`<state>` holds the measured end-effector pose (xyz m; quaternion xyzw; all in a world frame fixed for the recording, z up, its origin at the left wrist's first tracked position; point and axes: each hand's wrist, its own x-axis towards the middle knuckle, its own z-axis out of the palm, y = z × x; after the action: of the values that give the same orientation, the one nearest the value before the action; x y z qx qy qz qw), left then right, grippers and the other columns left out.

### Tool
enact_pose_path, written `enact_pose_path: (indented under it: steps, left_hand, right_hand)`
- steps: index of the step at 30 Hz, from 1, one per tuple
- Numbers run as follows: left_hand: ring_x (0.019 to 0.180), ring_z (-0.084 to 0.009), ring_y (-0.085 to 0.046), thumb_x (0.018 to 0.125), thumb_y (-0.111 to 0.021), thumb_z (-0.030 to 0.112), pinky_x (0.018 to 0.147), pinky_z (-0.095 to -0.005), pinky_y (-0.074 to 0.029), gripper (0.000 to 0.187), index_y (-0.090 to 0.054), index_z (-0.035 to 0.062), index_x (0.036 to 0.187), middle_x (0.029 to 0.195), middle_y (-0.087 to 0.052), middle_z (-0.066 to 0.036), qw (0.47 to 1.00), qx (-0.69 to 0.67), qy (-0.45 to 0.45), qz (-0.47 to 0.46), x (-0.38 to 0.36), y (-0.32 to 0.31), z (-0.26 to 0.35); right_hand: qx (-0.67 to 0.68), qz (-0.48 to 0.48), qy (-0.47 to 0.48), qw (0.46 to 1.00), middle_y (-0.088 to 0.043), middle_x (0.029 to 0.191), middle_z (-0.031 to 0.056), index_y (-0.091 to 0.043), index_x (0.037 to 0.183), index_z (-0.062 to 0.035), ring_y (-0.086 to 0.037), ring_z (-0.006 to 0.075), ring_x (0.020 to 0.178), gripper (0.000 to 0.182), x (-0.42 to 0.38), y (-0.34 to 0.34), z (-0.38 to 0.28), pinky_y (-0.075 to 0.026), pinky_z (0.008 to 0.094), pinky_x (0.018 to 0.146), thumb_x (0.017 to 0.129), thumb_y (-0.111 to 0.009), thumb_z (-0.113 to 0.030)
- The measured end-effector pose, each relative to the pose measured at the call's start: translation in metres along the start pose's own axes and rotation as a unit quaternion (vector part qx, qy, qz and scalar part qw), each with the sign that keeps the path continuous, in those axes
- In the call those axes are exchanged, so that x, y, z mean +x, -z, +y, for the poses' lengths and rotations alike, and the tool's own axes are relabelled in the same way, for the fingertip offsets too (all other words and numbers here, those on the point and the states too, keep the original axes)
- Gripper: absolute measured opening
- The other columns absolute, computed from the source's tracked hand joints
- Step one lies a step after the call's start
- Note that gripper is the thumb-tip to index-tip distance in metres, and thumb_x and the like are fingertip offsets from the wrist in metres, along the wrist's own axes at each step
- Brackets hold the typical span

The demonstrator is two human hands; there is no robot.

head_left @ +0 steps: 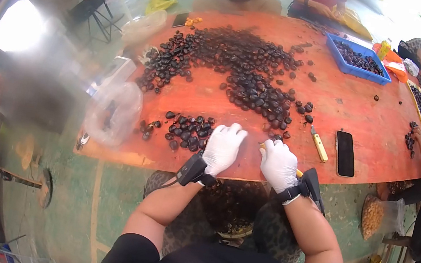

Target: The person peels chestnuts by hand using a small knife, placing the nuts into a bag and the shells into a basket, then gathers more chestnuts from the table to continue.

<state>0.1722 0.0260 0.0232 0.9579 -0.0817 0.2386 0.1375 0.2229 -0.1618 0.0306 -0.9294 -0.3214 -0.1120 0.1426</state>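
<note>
Both hands wear white gloves over the near edge of the orange table [208, 92]. My left hand [223, 147] has its fingers curled downward, just right of a small heap of dark, glossy chestnuts [187, 130]. Whatever lies under those fingers is hidden. My right hand [278, 166] is closed around a yellow-handled tool [299, 173], probably a knife; bits of yellow show at both sides of the fist. A few chestnuts lie just beyond that hand. The large chestnut pile [261, 92] spreads across the middle and back of the table.
Right of my hands lie another yellow-handled knife [319, 144] and a black phone [345, 153]. A clear plastic bag [116, 113] sits at the left edge. A blue tray [366, 73] holds chestnuts. Co-workers sit across and at the right; a bag of pale nuts [372, 217] stands below.
</note>
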Motion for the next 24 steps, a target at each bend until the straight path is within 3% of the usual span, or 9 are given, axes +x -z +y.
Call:
enact_pose_path:
  steps: [3, 5, 8, 12, 15, 16, 19, 24]
  left_hand:
    - [0.087, -0.0263, -0.06, 0.079, -0.06, 0.006, 0.087, -0.0406, -0.041, 0.025, -0.062, 0.0081, 0.104, 0.094, -0.055, -0.012, 0.991, 0.133, 0.022, 0.027, -0.007, 0.014, -0.004]
    - [0.093, -0.0296, -0.06, 0.08, -0.061, 0.006, 0.087, -0.0421, -0.044, 0.027, -0.063, 0.005, 0.107, 0.097, -0.057, -0.013, 0.997, 0.034, 0.052, 0.047, -0.012, 0.025, 0.004]
    - [0.098, -0.034, -0.061, 0.081, -0.063, 0.007, 0.087, -0.0427, -0.048, 0.028, -0.063, 0.0022, 0.109, 0.101, -0.06, -0.015, 0.979, -0.163, 0.123, -0.022, -0.022, 0.023, 0.011]
    - [0.1, -0.034, -0.063, 0.08, -0.068, 0.01, 0.088, -0.0386, -0.051, 0.03, -0.064, 0.0013, 0.109, 0.102, -0.065, -0.016, 0.956, -0.223, 0.185, -0.051, -0.029, 0.01, 0.008]
    - [0.097, -0.0336, -0.064, 0.08, -0.069, 0.009, 0.086, -0.0381, -0.051, 0.029, -0.065, 0.0012, 0.107, 0.102, -0.065, -0.014, 0.965, -0.221, 0.133, -0.043, -0.028, 0.014, 0.006]
    - [0.095, -0.0326, -0.064, 0.078, -0.071, 0.007, 0.085, -0.0373, -0.052, 0.028, -0.066, 0.0009, 0.106, 0.102, -0.065, -0.014, 0.96, -0.232, 0.152, -0.035, -0.028, 0.017, 0.009]
    - [0.095, -0.035, -0.063, 0.078, -0.073, 0.008, 0.086, -0.0398, -0.05, 0.029, -0.067, 0.0008, 0.105, 0.1, -0.065, -0.016, 0.934, -0.281, 0.209, -0.077, -0.027, 0.022, 0.013]
    - [0.093, -0.0314, -0.065, 0.077, -0.075, 0.007, 0.084, -0.0365, -0.051, 0.03, -0.068, -0.0004, 0.105, 0.099, -0.066, -0.015, 0.944, -0.265, 0.189, -0.055, -0.031, 0.014, 0.008]
  right_hand:
    - [0.017, 0.005, -0.011, 1.0, -0.06, 0.086, 0.0109, -0.06, 0.094, -0.01, -0.064, 0.03, 0.081, 0.016, 0.0, 0.001, -0.001, -0.053, 0.0424, 0.062, 0.088, -0.066, -0.024]
    - [0.011, 0.004, 0.006, 1.0, -0.06, 0.086, 0.0107, -0.06, 0.094, -0.0094, -0.064, 0.0285, 0.081, 0.018, 0.001, -0.001, -0.002, -0.054, 0.0412, 0.061, 0.09, -0.064, -0.026]
    - [0.02, 0.005, 0.031, 0.999, -0.06, 0.086, 0.01, -0.06, 0.094, -0.0095, -0.064, 0.0275, 0.081, 0.018, 0.0, -0.002, -0.006, -0.053, 0.0401, 0.062, 0.09, -0.063, -0.027]
    - [0.052, 0.015, 0.097, 0.994, -0.058, 0.086, 0.0087, -0.06, 0.094, -0.0106, -0.062, 0.0267, 0.082, 0.017, -0.004, 0.005, -0.009, -0.052, 0.0393, 0.064, 0.088, -0.065, -0.026]
    - [0.062, 0.012, 0.142, 0.988, -0.058, 0.086, 0.0078, -0.06, 0.094, -0.0114, -0.062, 0.0261, 0.083, 0.016, -0.004, 0.003, -0.012, -0.052, 0.0394, 0.065, 0.087, -0.065, -0.025]
    - [0.064, 0.013, 0.151, 0.986, -0.058, 0.086, 0.0076, -0.06, 0.093, -0.0114, -0.062, 0.0258, 0.084, 0.015, -0.003, 0.003, -0.014, -0.052, 0.0395, 0.065, 0.088, -0.064, -0.024]
    - [0.067, -0.002, 0.158, 0.985, -0.058, 0.086, 0.0081, -0.061, 0.093, -0.0114, -0.062, 0.0261, 0.085, 0.014, 0.0, 0.003, -0.02, -0.052, 0.0398, 0.067, 0.088, -0.064, -0.024]
    - [0.041, -0.039, 0.16, 0.985, -0.059, 0.088, 0.0082, -0.062, 0.094, -0.0119, -0.062, 0.0262, 0.086, 0.013, 0.003, -0.001, -0.015, -0.052, 0.0403, 0.07, 0.089, -0.062, -0.024]
